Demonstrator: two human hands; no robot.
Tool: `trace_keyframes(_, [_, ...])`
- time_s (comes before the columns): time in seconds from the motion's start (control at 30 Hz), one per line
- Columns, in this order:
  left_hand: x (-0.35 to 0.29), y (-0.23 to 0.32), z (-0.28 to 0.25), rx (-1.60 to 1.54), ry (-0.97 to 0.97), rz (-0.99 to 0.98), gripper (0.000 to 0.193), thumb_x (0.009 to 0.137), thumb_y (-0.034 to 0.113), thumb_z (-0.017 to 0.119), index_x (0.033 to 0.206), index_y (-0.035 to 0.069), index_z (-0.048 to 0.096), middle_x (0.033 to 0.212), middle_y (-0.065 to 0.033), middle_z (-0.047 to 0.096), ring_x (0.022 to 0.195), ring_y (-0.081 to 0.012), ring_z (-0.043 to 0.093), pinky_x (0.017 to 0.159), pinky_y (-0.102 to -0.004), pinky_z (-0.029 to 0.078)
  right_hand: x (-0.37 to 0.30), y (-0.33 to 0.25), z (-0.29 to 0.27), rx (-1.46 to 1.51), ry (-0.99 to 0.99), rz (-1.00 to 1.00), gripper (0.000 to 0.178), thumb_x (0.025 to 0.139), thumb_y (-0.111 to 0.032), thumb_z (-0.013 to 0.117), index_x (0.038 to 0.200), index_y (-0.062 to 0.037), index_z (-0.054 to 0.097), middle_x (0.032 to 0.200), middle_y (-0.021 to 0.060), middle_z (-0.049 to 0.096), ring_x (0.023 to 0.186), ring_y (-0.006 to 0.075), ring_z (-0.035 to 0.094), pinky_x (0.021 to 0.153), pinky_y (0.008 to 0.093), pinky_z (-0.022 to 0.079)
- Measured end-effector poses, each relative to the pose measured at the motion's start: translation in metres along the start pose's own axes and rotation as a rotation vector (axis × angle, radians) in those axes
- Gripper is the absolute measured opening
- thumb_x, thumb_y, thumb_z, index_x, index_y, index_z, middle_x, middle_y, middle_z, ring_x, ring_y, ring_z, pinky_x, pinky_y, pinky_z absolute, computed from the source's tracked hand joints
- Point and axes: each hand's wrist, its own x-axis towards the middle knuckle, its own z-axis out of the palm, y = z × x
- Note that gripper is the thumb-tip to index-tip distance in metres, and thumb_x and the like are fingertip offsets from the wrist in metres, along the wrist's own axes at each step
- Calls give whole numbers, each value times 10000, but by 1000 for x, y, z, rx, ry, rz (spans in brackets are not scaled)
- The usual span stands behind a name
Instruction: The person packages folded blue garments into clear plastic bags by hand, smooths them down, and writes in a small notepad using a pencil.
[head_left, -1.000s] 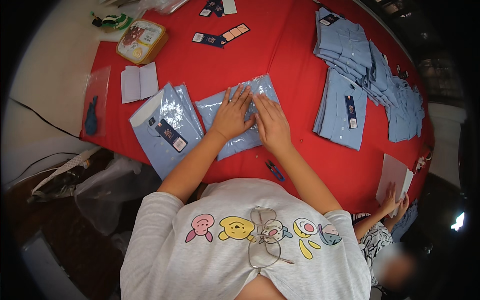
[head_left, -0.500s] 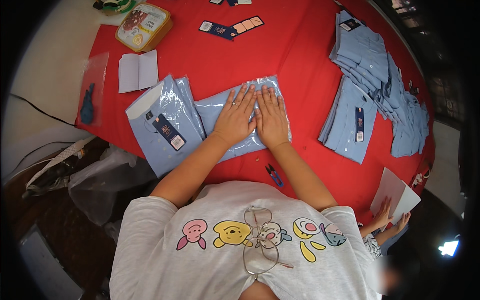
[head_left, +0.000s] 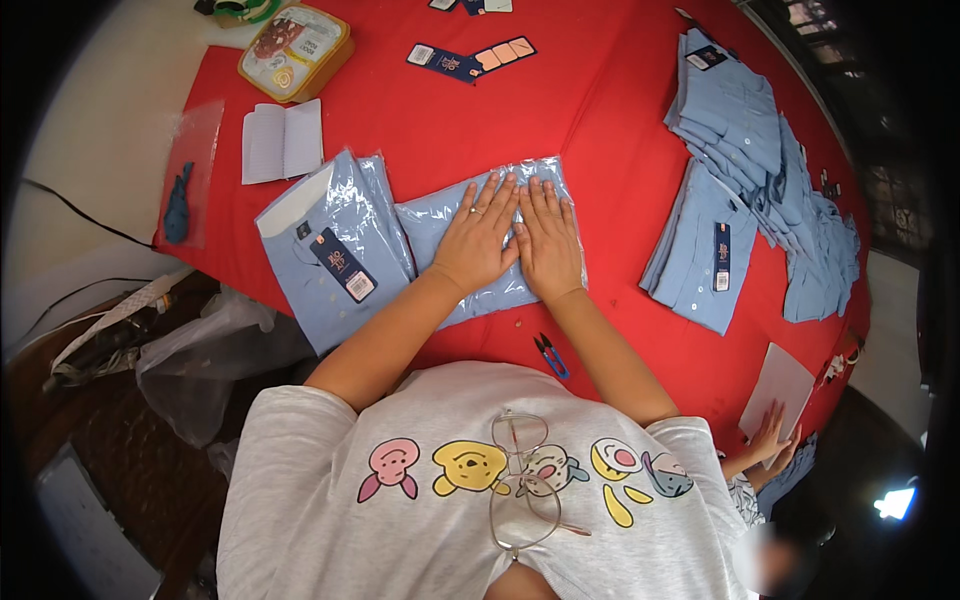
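Both palms press flat on a folded light-blue shirt in a clear plastic bag (head_left: pixel 430 215). My left hand (head_left: pixel 478 235) has its fingers stretched out, a ring on one of them. Beside it my right hand (head_left: pixel 548 240) lies flat too, thumbs close together. To the left, another bagged blue shirt (head_left: pixel 345 230) shows a dark hang tag (head_left: pixel 343 265) on its front; its right edge meets the bag under my hands. Thread snips (head_left: pixel 552 356) with blue handles lie near my right forearm.
Folded blue shirts (head_left: pixel 725 110) are piled at the right, one tagged shirt (head_left: pixel 690 270) nearer. A notebook (head_left: pixel 283 142), an orange-sided tub (head_left: pixel 297 55) and dark tags (head_left: pixel 445 62) lie farther back on the red cloth (head_left: pixel 440 125). A co-worker's hands (head_left: pixel 772 440) hold a pale sheet (head_left: pixel 780 395) at lower right.
My hands stay flat on the bagged shirt, with barely any shift. The co-worker's pale sheets, fanned apart before, now lie flatter. The whole view has moved slightly.
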Motion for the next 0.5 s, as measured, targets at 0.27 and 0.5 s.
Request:
trace_keyframes(0.27, [0,-1,5,106,23,28,672,980,224,537,1595,-35,459,1719,-188,379,1614,-346,315,1327,-552,215,-79,9,-22,-145,-123,-190,524,1118,-295,519,1600,-88,512,1699,83,444,1604,325,335,1303,594,237])
trace_keyframes(0.5, [-5,-3,-5,52,-6,-28,757,990,317,601,1636,-18,391,1743,-210,313,1648,-364,215,1337,-562,168,-101,5,-42,134,-14,1,435,1074,-218,609,1464,-28,625,1543,125,593,1432,331,534,1215,502,384])
